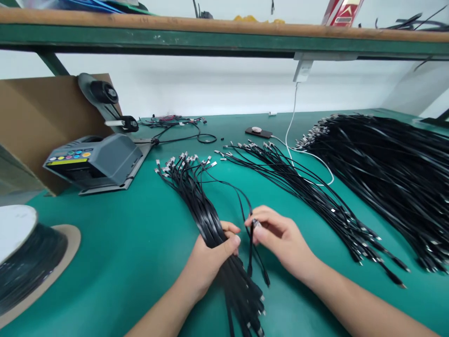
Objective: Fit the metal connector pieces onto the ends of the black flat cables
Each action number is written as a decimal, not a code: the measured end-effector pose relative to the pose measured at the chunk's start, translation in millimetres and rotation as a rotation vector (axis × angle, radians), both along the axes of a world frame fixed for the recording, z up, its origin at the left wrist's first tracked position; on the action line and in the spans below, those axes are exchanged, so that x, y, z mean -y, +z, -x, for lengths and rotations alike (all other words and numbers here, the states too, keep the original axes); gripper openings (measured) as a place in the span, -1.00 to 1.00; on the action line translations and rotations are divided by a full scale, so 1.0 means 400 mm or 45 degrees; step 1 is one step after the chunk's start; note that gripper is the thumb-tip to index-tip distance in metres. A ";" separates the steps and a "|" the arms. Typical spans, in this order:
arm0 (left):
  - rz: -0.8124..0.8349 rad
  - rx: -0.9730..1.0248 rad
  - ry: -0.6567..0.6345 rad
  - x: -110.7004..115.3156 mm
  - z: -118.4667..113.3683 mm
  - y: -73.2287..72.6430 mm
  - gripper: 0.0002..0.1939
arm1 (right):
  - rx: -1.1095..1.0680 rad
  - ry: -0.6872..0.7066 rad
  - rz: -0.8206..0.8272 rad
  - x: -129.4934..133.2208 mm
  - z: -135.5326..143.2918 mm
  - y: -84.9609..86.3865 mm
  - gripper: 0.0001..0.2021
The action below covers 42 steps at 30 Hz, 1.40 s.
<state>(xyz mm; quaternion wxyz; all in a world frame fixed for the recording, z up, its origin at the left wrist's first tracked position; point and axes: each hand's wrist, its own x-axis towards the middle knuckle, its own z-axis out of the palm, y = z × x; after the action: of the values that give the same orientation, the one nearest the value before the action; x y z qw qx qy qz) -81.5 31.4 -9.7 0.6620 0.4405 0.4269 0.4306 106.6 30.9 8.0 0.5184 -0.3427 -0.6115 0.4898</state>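
Note:
My left hand (217,252) is wrapped round a thick bundle of black cables (198,206), whose metal-tipped connectors fan out at both ends. Just right of it, my right hand (277,234) pinches a black cable (251,248) between thumb and fingertips, close to a connector. This cable hangs down beside the bundle, and another thin one loops behind it. To the right of both hands, a looser row of black cables (305,187) lies slantwise on the green table (140,243).
A big heap of black cables (386,159) covers the right side. A grey machine with coloured buttons (98,159) stands at left, behind a large spool (45,252). A white cord (293,121) runs from a power strip past a dark phone-like slab (256,132). A shelf (210,35) crosses above.

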 end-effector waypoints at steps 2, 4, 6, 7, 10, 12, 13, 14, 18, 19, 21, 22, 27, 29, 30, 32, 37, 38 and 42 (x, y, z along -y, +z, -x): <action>-0.026 -0.042 -0.070 -0.001 0.001 -0.006 -0.65 | -0.111 -0.101 0.042 -0.012 0.001 0.006 -0.85; -0.056 -0.093 -0.116 -0.002 0.001 -0.006 -0.68 | -0.144 -0.149 0.055 -0.019 0.003 0.011 -0.85; -0.067 -0.152 -0.153 -0.002 0.001 -0.001 -0.73 | -0.147 -0.185 0.047 -0.021 0.006 0.014 -0.85; -0.064 -0.175 -0.160 -0.002 0.000 0.003 -0.75 | -0.145 -0.203 0.042 -0.021 0.008 0.014 -0.85; -0.044 -0.203 -0.177 0.000 -0.002 0.016 -0.78 | -0.150 -0.234 0.033 -0.019 0.012 0.010 -0.83; -0.040 -0.199 -0.165 0.004 -0.005 0.023 -0.78 | -0.155 -0.231 0.038 -0.017 0.013 0.005 -0.81; -0.040 -0.194 -0.155 0.006 -0.007 0.025 -0.77 | -0.150 -0.226 0.041 -0.017 0.013 0.003 -0.79; -0.042 -0.189 -0.143 0.008 -0.009 0.027 -0.77 | -0.144 -0.222 0.037 -0.016 0.012 0.000 -0.78; -0.070 -0.204 -0.131 0.014 -0.012 0.029 -0.80 | -0.127 -0.187 -0.015 -0.013 -0.002 -0.008 -0.82; -0.072 -0.207 -0.130 0.014 -0.012 0.029 -0.82 | -0.091 -0.194 -0.045 -0.011 -0.009 -0.009 -0.84; -0.048 -0.193 -0.101 0.014 -0.013 0.029 -0.82 | 0.105 -0.226 -0.165 -0.009 -0.025 -0.011 -0.88; -0.036 -0.177 -0.081 0.013 -0.013 0.029 -0.82 | 0.250 -0.233 -0.261 -0.007 -0.034 -0.012 -0.88; -0.082 -0.143 -0.094 0.007 -0.009 0.018 -0.79 | 0.768 -0.127 -0.630 -0.003 -0.064 -0.020 -0.83; -0.091 -0.150 -0.118 0.006 -0.005 0.012 -0.77 | 0.835 -0.111 -0.622 0.001 -0.065 -0.023 -0.84; -0.089 -0.153 -0.119 0.005 -0.003 0.010 -0.76 | 0.847 -0.113 -0.608 0.003 -0.065 -0.023 -0.85; -0.073 -0.156 -0.112 0.005 0.001 0.006 -0.74 | 0.821 -0.143 -0.579 0.009 -0.062 -0.020 -0.85; -0.044 -0.096 -0.169 0.003 0.004 0.008 -0.77 | 0.672 0.093 -0.618 0.014 -0.052 -0.004 -0.85; -0.041 -0.108 -0.181 0.004 0.005 0.010 -0.78 | 0.664 0.136 -0.613 0.014 -0.051 -0.003 -0.85; -0.001 -0.145 -0.173 0.013 0.006 0.016 -0.77 | 0.777 -0.144 -0.482 0.008 -0.054 -0.005 -0.92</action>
<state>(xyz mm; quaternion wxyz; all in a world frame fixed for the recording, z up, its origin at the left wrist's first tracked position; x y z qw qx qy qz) -84.0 26.3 -3.5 0.6641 0.4926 0.4329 0.3592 128.2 27.8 5.8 0.3926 -0.4044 -0.7979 0.2136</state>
